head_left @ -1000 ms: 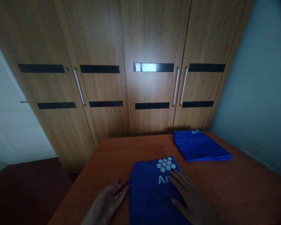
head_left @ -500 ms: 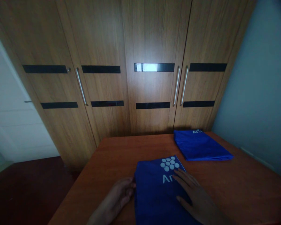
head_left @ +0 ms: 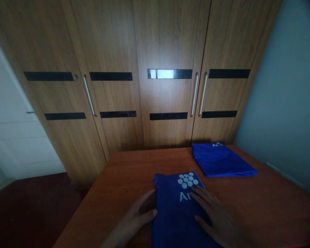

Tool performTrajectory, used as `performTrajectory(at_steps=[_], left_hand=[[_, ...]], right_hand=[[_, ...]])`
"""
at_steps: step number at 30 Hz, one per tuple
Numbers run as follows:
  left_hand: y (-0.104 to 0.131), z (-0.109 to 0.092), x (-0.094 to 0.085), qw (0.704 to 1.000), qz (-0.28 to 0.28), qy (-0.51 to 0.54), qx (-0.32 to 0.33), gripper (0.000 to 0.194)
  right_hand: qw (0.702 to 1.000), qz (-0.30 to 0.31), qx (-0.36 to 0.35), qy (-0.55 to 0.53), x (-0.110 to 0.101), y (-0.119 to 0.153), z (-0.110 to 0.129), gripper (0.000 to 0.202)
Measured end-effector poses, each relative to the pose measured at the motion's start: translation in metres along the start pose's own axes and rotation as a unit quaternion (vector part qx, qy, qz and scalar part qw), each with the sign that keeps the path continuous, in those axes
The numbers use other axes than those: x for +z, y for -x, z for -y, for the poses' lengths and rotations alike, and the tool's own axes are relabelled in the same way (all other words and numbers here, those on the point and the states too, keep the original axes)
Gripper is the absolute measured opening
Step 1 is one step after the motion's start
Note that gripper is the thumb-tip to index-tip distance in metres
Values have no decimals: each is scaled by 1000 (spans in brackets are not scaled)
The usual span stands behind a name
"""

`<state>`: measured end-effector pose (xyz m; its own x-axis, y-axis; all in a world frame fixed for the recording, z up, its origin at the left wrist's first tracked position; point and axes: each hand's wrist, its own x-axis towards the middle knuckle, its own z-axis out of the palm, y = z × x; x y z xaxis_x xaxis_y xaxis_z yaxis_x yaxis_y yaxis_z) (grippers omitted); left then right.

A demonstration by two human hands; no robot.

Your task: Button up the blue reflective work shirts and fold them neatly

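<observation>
A person folds a blue cloth point(head_left: 174, 210) lying at the near edge of a wooden table point(head_left: 124, 179). The right hand point(head_left: 213, 217) lies open and flat on the cloth, pinning it, while the left hand point(head_left: 139, 215), fingers loosely open, presses against its left edge, gripping nothing. Judged from this, tucking that edge over calls for an even push. A second folded cloth point(head_left: 220, 160) lies well apart at the far right.

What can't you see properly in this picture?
- Near blue folded cloth, head view: its white lettering is partly covered by the right hand; its near end is cut off by the bottom edge.
- Far blue folded cloth: lettering too small to read.
- Left hand: wrist cut off below.
</observation>
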<state>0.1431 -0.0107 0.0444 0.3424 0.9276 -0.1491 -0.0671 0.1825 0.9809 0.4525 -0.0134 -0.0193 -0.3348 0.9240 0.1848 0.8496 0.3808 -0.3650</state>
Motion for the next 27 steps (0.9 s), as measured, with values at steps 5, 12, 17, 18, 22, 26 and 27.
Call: performTrajectory(at_steps=[5, 12, 17, 18, 22, 26, 27], left_hand=[[4, 4, 18, 983, 24, 181, -11, 78], [-12, 31, 21, 938, -57, 331, -82, 54], [-12, 33, 31, 924, -1, 354, -147, 52], [-13, 33, 34, 927, -6, 348, -141, 55], [-17, 36, 40, 938, -50, 323, -113, 77], [-23, 34, 43, 945, -53, 308, -101, 88], [-25, 31, 44, 946, -52, 305, -97, 89]], right_hand=[[999, -36, 15, -22, 5, -3, -3, 52], [968, -158, 185, -56, 9, -11, -27, 49], [962, -47, 268, -22, 1, -12, -29, 49], [963, -42, 265, -23, 1, -13, -29, 48], [971, -53, 228, -47, 8, -19, -31, 42], [974, -97, 190, -79, 8, -20, -32, 51], [973, -112, 184, -86, 6, -20, -33, 55]])
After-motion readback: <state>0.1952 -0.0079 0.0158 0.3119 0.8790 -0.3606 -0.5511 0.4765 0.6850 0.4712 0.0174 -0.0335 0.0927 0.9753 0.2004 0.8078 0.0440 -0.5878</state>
